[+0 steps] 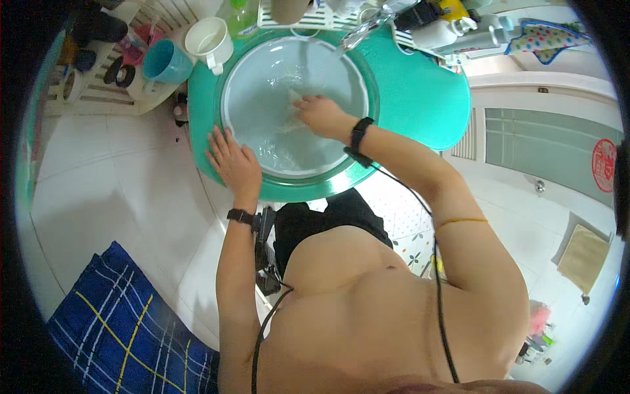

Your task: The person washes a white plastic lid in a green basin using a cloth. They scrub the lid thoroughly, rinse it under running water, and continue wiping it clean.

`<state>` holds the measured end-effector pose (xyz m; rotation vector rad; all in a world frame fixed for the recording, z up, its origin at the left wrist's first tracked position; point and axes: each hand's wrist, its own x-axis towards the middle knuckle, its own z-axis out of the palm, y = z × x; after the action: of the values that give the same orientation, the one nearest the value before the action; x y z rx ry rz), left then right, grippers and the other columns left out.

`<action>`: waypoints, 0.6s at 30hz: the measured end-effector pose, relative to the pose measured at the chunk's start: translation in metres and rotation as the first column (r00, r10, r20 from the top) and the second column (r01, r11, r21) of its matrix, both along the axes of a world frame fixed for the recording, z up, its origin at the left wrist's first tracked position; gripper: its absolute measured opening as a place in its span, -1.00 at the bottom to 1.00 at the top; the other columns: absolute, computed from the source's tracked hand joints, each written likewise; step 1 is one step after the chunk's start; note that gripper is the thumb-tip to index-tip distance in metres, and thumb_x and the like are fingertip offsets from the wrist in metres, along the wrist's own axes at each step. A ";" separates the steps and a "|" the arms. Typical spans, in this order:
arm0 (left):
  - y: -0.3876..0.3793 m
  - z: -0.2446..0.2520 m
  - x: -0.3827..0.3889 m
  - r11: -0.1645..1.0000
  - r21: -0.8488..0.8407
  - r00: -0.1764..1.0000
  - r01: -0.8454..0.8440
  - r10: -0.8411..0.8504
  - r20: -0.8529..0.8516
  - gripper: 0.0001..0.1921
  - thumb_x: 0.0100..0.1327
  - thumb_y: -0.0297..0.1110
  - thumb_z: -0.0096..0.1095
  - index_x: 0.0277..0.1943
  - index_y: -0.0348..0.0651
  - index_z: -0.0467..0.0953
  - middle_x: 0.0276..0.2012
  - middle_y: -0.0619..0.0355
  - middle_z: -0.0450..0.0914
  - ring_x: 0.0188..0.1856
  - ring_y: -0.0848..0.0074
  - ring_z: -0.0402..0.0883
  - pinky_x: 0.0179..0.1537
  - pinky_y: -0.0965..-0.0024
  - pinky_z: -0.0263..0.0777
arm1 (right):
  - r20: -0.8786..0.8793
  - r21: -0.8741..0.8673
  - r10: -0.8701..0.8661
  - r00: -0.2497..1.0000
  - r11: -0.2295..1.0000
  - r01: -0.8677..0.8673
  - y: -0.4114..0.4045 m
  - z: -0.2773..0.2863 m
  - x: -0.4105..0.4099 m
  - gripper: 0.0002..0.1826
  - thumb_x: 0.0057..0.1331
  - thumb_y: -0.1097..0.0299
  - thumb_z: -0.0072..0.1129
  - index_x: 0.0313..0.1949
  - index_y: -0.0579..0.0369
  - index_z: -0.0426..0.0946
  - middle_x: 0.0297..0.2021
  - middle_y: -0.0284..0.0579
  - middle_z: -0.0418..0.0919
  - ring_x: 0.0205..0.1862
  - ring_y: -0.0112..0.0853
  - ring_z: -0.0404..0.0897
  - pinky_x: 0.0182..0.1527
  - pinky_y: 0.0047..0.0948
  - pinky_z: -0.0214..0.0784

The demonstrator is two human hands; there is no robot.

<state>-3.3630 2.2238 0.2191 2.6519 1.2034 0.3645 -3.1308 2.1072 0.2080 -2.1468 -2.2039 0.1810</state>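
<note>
A round white washbasin holds water and is set in a green glass countertop. My right hand is over the middle of the basin, its fingertips down at the water. Beside those fingertips is a small pale thing, blurred by the water. Whether the fingers grip it is unclear. My left hand lies flat on the basin's left front edge, fingers apart, with nothing in it. A chrome faucet reaches over the basin from the back right.
At the back left stand a white mug and a blue cup. Pump bottles crowd the white rack at the back right. A blue plaid towel hangs at the lower left. Black cables run from my wrist straps along my body.
</note>
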 end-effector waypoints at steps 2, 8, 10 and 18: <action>0.000 -0.001 -0.002 1.000 0.014 1.000 0.005 -0.005 -0.009 -0.46 0.30 -0.31 -0.03 0.32 -0.35 0.27 0.46 -0.08 0.08 0.49 0.07 0.00 0.44 -0.09 -0.20 | 0.173 -0.197 -0.003 0.985 0.980 0.037 -0.009 0.041 0.027 -0.80 0.11 0.41 0.11 -0.23 0.02 0.56 -0.20 -0.14 0.54 -0.12 -0.20 0.55 -0.08 -0.26 0.46; 0.000 0.003 -0.001 1.000 0.003 0.999 0.021 -0.021 0.027 -0.47 0.32 -0.31 -0.05 0.32 -0.35 0.27 0.44 -0.13 0.12 0.48 0.06 0.02 0.44 -0.10 -0.20 | 0.328 0.368 -0.271 0.905 0.919 0.142 -0.022 0.160 0.122 -0.77 0.17 0.44 0.07 -0.16 0.08 0.53 -0.15 -0.04 0.54 -0.08 -0.14 0.55 -0.11 -0.20 0.49; 0.001 0.001 0.003 1.000 0.016 0.999 0.019 -0.019 0.031 -0.47 0.32 -0.31 -0.05 0.32 -0.35 0.27 0.43 -0.14 0.13 0.48 0.06 0.02 0.44 -0.10 -0.20 | 0.476 0.389 -0.348 0.807 0.907 0.162 -0.015 0.172 0.153 -0.78 0.21 0.40 0.05 -0.14 0.07 0.53 -0.14 0.01 0.56 -0.07 -0.15 0.55 -0.11 -0.19 0.50; -0.001 -0.002 -0.001 1.000 0.027 1.000 0.010 -0.011 0.026 -0.47 0.33 -0.30 -0.04 0.32 -0.34 0.27 0.42 -0.16 0.14 0.47 0.03 0.03 0.43 -0.14 -0.19 | 0.441 -0.045 -0.286 0.851 0.940 0.339 0.004 0.165 0.210 -0.70 0.29 0.34 -0.05 -0.09 0.29 0.45 -0.48 0.12 0.55 -0.38 -0.04 0.60 -0.30 -0.16 0.45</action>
<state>-3.3638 2.2226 0.2176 2.6664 1.1845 0.4149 -2.9208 2.1112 0.3727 -2.8066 -2.0217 -0.2029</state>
